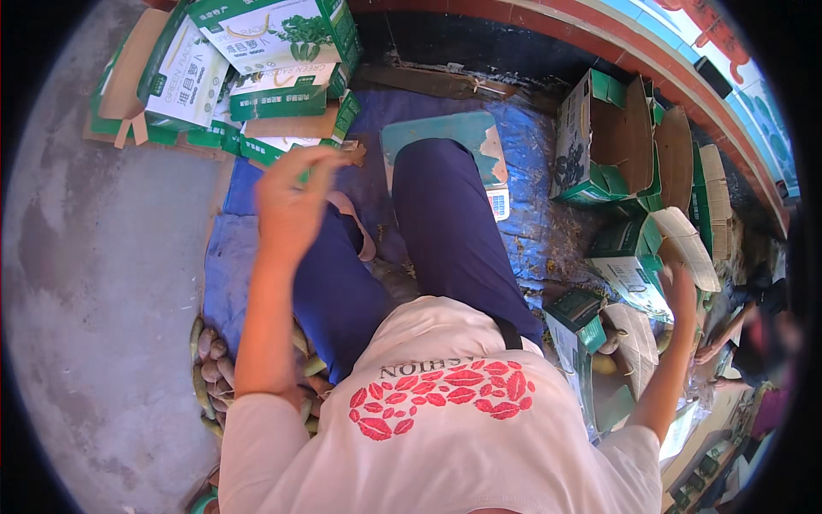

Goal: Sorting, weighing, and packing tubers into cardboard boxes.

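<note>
My left hand (295,197) is raised in front of my left leg, just short of a stack of green-and-white cartons (282,137). Its fingers are smeared by motion, and nothing can be made out in them. On the far right, my right hand (679,291) reaches out to an open green-and-white carton (629,261). The fingers bend at the edge of its pale cardboard flap (687,248) and seem to grip it. Between my knees and the wall a flat-topped scale (432,128) with a keypad (498,204) lies partly behind my right knee.
Long green radishes (199,385) and reddish-brown tubers (214,349) lie beside my left hip. More open cartons (612,141) stand along the right wall. Another open carton (582,343) near my right side holds roundish produce. A blue sheet (235,257) covers the ground. A person (745,343) is at the right edge.
</note>
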The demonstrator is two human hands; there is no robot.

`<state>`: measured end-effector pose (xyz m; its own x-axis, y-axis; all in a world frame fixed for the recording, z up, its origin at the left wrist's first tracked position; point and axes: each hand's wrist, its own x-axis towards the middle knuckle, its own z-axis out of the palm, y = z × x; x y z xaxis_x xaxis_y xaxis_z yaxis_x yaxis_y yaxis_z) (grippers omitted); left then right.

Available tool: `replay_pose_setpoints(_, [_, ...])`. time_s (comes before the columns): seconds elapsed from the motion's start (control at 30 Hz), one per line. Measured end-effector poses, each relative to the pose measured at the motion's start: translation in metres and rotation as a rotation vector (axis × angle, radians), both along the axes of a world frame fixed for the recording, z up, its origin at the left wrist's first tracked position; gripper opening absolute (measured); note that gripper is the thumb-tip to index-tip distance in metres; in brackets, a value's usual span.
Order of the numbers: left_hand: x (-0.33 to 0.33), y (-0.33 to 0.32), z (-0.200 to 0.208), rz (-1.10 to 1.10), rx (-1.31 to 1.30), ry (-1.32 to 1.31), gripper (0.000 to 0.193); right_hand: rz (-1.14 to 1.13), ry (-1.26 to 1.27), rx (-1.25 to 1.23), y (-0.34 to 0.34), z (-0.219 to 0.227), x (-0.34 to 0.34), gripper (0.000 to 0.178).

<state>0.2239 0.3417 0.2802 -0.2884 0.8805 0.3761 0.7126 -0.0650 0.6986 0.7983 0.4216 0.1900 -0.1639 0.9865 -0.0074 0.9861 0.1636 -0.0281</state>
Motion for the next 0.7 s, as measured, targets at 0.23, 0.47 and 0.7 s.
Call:
replay_pose_setpoints(0.23, [-0.09,-0.094,-0.045,0.535,-0.033,-0.13,0.014,0.127,0.244,-0.014,0.117,-0.034,-0.138,0.026])
replay_pose_setpoints(0.47, [-0.11,-0.172,-0.117,0.693,-0.251,-0.106,0.016,-0.071,-0.241,-0.164,0.117,-0.018,-0.087,0.039])
replay_pose_setpoints(0.7, [-0.115,-0.168,-0.175,0.67,-0.334,-0.291,0.019,-0.187,-0.351,-0.493,0.057,-0.078,0.135,0.064])
